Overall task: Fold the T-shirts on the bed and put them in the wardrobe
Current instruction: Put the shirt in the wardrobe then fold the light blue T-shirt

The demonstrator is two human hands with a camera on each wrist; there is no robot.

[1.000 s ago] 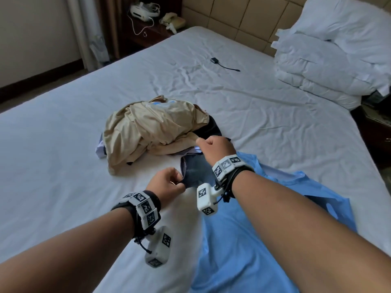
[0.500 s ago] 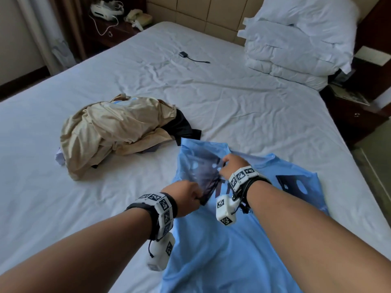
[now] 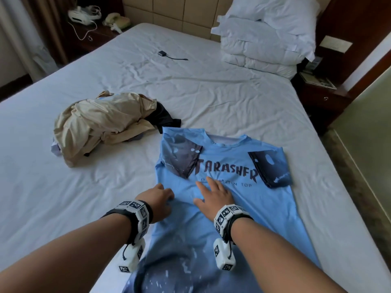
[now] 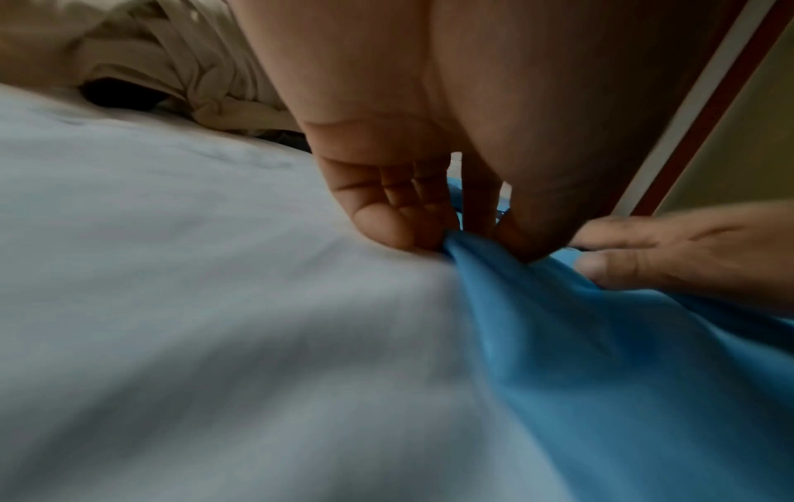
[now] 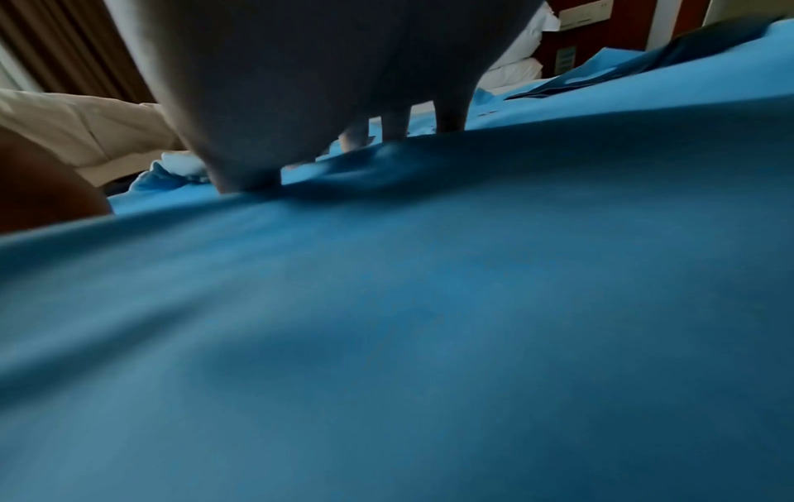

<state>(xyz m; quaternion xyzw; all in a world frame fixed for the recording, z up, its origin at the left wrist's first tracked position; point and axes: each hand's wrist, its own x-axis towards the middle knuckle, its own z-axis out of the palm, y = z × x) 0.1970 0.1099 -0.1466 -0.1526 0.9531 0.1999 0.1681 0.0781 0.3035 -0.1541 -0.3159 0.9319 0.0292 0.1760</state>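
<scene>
on the white bed [image 3: 211, 98] i see a crumpled heap of tan clothes [image 3: 101, 121] with a black garment [image 3: 164, 118] poking out from under it, just beside the top left corner of the blue t-shirt [image 3: 243, 208]. farther up lie a small black adapter with a cable [image 3: 163, 53], a stack of folded white bedding [image 3: 260, 51] and a pillow [image 3: 281, 15]. a phone [image 3: 117, 20] sits on the nightstand by the headboard. nothing lies between my hands and the shirt.

the blue t-shirt is spread front up on the near right part of the bed, collar pointing toward the headboard, both dark sleeves folded in over the chest.

my left hand [image 3: 157, 197] sits at the shirt's left edge; in the left wrist view its fingertips [image 4: 386, 227] pinch a bunch of blue cloth. my right hand [image 3: 213, 195] lies flat on the chest just under the lettering, fingers spread and pressing the cloth down.

half a second ago both hands were up near the collar holding the dark left sleeve; now that sleeve lies folded on the shirt and both hands are lower, at mid chest.
</scene>
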